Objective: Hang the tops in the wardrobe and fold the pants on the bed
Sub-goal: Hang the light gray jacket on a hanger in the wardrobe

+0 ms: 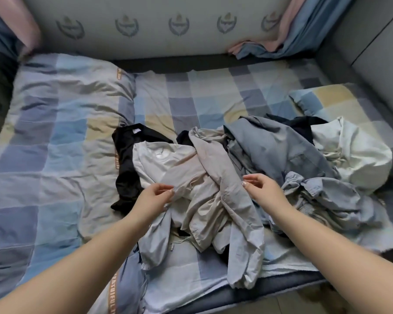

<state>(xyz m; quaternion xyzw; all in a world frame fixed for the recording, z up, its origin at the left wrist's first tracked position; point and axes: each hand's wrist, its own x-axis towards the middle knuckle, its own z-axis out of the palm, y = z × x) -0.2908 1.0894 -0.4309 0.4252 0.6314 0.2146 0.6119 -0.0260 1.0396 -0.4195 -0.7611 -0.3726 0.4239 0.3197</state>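
Note:
A heap of clothes lies on the bed. In its middle are beige pants (216,177) with legs hanging toward the front edge. My left hand (153,197) pinches a fold of the beige fabric at its left side. My right hand (262,191) hovers at the pants' right side, fingers loosely curled, and I cannot tell whether it touches the cloth. A white top (159,159) lies under the pants on a black top (127,164). To the right lie a grey-blue garment (279,146), a light blue crumpled garment (327,198), a dark garment (304,125) and a white garment (361,155).
A checked blue quilt (55,137) covers the bed's left half. A checked pillow (331,100) lies at the right. The padded headboard (168,26) runs along the back, with pink and blue bedding (281,41) bunched in the far right corner. The mattress edge (270,288) is nearest me.

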